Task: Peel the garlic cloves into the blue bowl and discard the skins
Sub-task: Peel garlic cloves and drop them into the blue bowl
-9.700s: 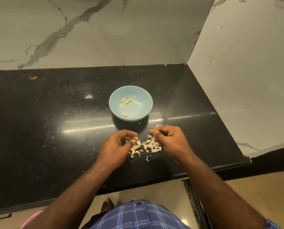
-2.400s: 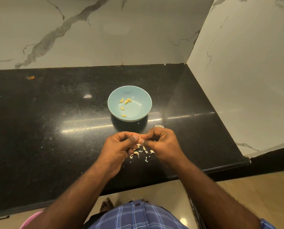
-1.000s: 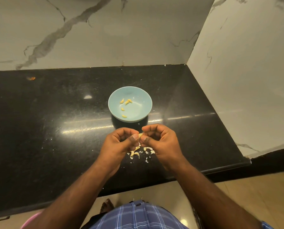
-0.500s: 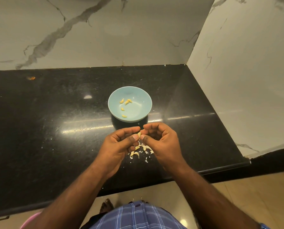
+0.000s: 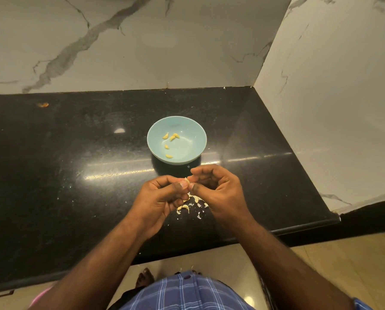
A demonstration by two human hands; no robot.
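No readable text in the view

No letter, number, brand or sign can be read on any surface: the blue bowl point(image 5: 177, 139) is plain, the black tabletop point(image 5: 75, 153) shows only speckles and light reflections, the marble wall point(image 5: 119, 41) carries only grey veins, and the checked cloth point(image 5: 182, 294) at the bottom edge has only a pattern of lines.
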